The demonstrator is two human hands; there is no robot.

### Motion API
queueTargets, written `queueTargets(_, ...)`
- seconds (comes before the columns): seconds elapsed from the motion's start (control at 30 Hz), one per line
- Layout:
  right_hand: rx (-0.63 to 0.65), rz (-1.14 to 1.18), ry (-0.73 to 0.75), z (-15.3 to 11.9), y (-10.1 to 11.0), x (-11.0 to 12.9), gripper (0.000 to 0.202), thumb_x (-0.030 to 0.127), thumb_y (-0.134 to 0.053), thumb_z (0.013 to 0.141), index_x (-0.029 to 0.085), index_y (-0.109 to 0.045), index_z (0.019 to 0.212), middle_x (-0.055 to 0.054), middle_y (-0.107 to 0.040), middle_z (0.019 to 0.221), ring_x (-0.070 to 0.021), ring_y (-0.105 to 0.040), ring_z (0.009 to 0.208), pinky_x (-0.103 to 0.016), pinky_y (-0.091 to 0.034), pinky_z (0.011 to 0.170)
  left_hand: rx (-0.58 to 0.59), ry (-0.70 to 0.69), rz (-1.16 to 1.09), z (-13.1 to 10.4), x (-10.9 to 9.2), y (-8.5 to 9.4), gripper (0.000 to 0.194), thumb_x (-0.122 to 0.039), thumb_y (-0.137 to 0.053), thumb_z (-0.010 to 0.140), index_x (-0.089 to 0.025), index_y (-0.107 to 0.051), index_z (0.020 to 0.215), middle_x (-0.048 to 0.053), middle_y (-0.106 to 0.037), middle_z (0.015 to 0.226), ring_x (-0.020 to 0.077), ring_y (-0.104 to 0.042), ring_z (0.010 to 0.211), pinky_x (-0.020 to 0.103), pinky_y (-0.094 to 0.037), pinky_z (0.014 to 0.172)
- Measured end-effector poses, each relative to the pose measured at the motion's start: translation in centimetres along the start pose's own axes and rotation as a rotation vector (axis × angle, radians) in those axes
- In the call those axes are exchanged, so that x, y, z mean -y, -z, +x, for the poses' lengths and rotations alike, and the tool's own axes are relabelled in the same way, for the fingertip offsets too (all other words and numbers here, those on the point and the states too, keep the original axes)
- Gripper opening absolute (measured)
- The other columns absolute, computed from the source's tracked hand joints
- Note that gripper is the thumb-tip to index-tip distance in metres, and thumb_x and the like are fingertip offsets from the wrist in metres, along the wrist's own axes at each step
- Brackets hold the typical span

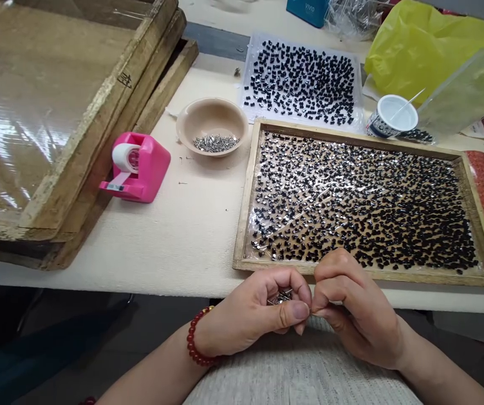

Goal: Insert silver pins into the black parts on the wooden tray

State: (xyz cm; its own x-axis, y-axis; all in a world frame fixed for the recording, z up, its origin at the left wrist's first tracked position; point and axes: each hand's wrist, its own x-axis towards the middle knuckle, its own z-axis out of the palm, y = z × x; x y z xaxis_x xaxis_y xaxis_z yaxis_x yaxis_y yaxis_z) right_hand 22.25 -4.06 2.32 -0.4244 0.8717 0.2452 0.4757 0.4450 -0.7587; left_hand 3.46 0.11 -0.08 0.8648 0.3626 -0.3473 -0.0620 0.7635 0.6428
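Observation:
My left hand (263, 308), with a red bead bracelet at the wrist, is curled around a small heap of silvery metal pins (283, 296). Its thumb and forefinger meet at the tips. Touching or almost touching them, my right hand (354, 312) is closed in a pinch; whatever is between its fingertips is too small to make out. Just beyond both hands lies a shallow wooden-framed tray (242, 225), its film-covered base dotted with many tiny black pieces (360, 208). More metal pins (216, 144) are in a beige bowl (212, 112) to the left.
A pink tape dispenser (151, 169) stands beside stacked wooden frames (94, 135) at left. Behind the tray are a white sheet of black pieces (301, 84), a white cup (391, 115) with a thin stick, and a yellow bag (428, 50). Loose pins (183, 183) lie on the table.

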Motion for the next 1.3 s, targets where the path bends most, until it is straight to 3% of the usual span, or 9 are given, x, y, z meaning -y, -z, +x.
queueTargets(0.3,0.077,0.205,-0.050,0.5,-0.6,-0.1,0.020,0.032,-0.037,0.095,0.020,-0.048,0.083,-0.001,-0.049,0.077,-0.0134,-0.048,0.079,-0.030,-0.042,0.072,0.012,0.026,-0.033,-0.3,0.8,0.4,0.032,-0.043,-0.065,0.079,-0.014,-0.052,0.079,0.000,-0.056,0.065,0.0074,-0.044,0.057,0.018,-0.032,0.052)
queueTargets(0.47,-0.016,0.222,-0.073,0.7,-0.8,-0.3,0.017,0.030,-0.041,0.093,0.019,-0.050,0.082,-0.002,-0.049,0.076,-0.0142,-0.048,0.078,-0.029,-0.042,0.068,0.010,0.031,-0.026,-0.4,0.6,0.5,0.031,-0.043,-0.064,0.080,-0.015,-0.051,0.079,-0.001,-0.054,0.064,0.0078,-0.043,0.058,0.018,-0.030,0.051)
queueTargets(0.6,-0.172,-0.124,-0.095,1.4,-0.8,-1.2,0.006,0.017,-0.051,0.086,0.018,-0.053,0.080,-0.003,-0.053,0.078,-0.0146,-0.049,0.078,-0.030,-0.038,0.070,0.031,0.031,-0.003,-0.7,0.4,0.5,0.028,-0.041,-0.060,0.084,-0.014,-0.051,0.082,-0.002,-0.049,0.067,0.0073,-0.039,0.059,0.019,-0.029,0.052)
queueTargets(0.7,-0.159,-0.438,-0.053,2.2,-1.0,-2.1,0.006,0.013,-0.056,0.084,0.017,-0.057,0.080,-0.004,-0.058,0.079,-0.0154,-0.050,0.078,-0.032,-0.033,0.073,0.074,0.030,0.013,-0.9,0.4,0.6,0.025,-0.038,-0.056,0.087,-0.014,-0.051,0.083,-0.002,-0.047,0.069,0.0073,-0.037,0.060,0.020,-0.028,0.053)
queueTargets(0.77,-0.110,-0.529,-0.022,2.6,-1.2,-2.4,0.007,0.014,-0.055,0.084,0.017,-0.058,0.079,-0.004,-0.060,0.078,-0.0154,-0.049,0.076,-0.032,-0.030,0.070,0.080,0.009,0.010,-1.0,0.5,0.6,0.024,-0.036,-0.054,0.089,-0.014,-0.051,0.083,-0.002,-0.045,0.071,0.0071,-0.036,0.060,0.020,-0.028,0.053)
queueTargets(0.97,0.005,-0.623,0.020,2.9,-1.7,-2.5,0.012,0.013,-0.052,0.087,0.017,-0.059,0.077,-0.004,-0.062,0.080,-0.0150,-0.044,0.074,-0.031,-0.026,0.069,0.071,-0.023,0.060,-1.3,0.8,0.8,0.023,-0.035,-0.050,0.091,-0.013,-0.051,0.082,-0.001,-0.044,0.071,0.0071,-0.035,0.060,0.020,-0.028,0.055)
queueTargets(1.3,-0.017,-0.633,0.012,3.1,-1.9,-2.5,0.013,0.013,-0.052,0.086,0.017,-0.060,0.077,-0.002,-0.061,0.077,-0.0141,-0.043,0.072,-0.030,-0.026,0.068,0.053,-0.033,0.112,-1.5,0.5,0.8,0.023,-0.034,-0.050,0.091,-0.014,-0.051,0.081,-0.001,-0.045,0.072,0.0076,-0.036,0.061,0.021,-0.029,0.055)
